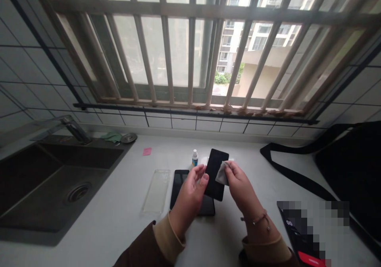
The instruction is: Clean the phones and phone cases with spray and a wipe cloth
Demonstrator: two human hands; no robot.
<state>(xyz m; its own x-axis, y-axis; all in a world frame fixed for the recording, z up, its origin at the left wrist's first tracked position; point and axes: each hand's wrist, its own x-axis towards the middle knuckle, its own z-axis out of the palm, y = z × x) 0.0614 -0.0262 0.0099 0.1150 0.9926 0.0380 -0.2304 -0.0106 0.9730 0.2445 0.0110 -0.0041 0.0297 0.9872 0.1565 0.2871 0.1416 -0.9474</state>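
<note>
My left hand [190,195] grips a black phone [216,167] by its lower edge and holds it upright above the counter. My right hand [238,187] pinches a small grey cloth [222,173] against the phone's right side. Under the hands a second dark slab, a tablet or phone [178,181], lies flat on the white counter [125,219]. A clear phone case [157,190] lies to its left. A small white dropper bottle with a blue label [195,158] stands just behind the hands.
A dark sink [44,187] with a tap [74,128] fills the left. A pink slip [147,151], a green cloth [111,136] and a metal strainer [128,138] lie near the wall. A black bag with a strap [351,167] sits at the right. A barred window [190,52] is ahead.
</note>
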